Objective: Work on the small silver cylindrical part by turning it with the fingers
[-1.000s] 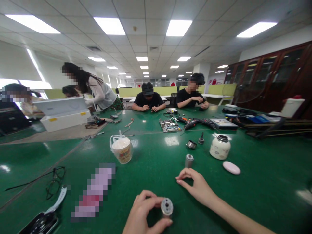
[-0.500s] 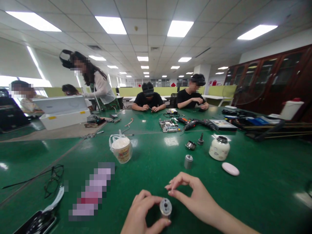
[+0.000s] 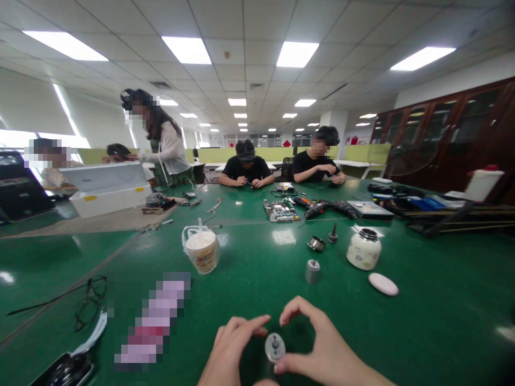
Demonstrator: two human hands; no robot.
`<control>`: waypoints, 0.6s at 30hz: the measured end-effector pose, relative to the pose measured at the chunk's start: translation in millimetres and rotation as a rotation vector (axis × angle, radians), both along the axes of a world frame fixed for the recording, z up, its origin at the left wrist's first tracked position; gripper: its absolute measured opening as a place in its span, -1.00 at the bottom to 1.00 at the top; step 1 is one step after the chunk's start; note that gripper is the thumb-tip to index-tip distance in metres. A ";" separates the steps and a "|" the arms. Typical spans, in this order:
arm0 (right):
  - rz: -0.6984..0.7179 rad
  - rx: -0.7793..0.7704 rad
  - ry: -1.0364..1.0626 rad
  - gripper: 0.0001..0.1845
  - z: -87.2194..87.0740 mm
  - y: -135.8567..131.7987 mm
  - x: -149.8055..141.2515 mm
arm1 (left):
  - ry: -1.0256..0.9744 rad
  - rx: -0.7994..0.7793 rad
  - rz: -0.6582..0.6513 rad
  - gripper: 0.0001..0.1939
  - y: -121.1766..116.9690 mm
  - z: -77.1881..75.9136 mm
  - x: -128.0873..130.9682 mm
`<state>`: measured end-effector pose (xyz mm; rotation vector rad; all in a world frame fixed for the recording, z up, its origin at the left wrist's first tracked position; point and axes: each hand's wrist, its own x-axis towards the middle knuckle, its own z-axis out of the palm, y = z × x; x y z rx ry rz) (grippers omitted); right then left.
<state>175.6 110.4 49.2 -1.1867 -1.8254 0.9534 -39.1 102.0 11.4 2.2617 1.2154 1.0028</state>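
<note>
A short silver metal cylinder (image 3: 275, 347) with a dark post in the middle of its round end face is between my two hands near the front of the table. My left hand (image 3: 237, 346) is at its left side, index finger stretched out past it and thumb mostly cut off below. On the other side, my right hand (image 3: 322, 343) curves around with fingers apart. Its thumb is against or just in front of the cylinder's lower edge, while the index finger arches above with a gap. A second silver cylinder (image 3: 313, 272) stands farther back.
Behind that lie a dark metal ring (image 3: 316, 244) and a small shafted part (image 3: 332, 234). To the right are a cream jar (image 3: 364, 250) and a pale oval object (image 3: 383, 284); left, a bagged paper cup (image 3: 201, 252) and glasses (image 3: 90, 303). A circuit board (image 3: 280, 210), power drills (image 3: 328, 207) and co-workers are beyond.
My right hand has come left and down to the cylinder, its pinched fingers spreading apart. My left index finger has lifted off the cylinder. A standing co-worker across the table has straightened up.
</note>
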 end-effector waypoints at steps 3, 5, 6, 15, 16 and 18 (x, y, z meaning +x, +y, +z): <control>0.066 -0.021 0.025 -0.34 -11.4 2.6 2.2 | -0.038 0.042 -0.020 -0.26 0.2 16.8 -3.3; 0.139 -0.036 0.051 -0.34 -21.5 4.0 0.3 | 0.011 0.057 0.003 -0.62 0.9 26.7 -0.4; 0.170 -0.045 0.062 -0.36 -26.2 4.3 -1.4 | 0.036 0.063 0.024 -0.77 1.2 29.5 2.3; 0.117 -0.022 -0.083 -0.57 -40.0 1.4 -7.7 | -0.089 0.107 0.066 -0.90 6.9 28.4 13.1; 0.121 -0.025 -0.085 -0.57 -39.5 1.5 -7.3 | -0.113 0.125 0.099 -0.88 10.9 30.8 8.9; 0.129 -0.020 -0.085 -0.58 -38.5 2.0 -6.7 | -0.108 0.130 0.209 -0.83 21.0 33.0 -2.5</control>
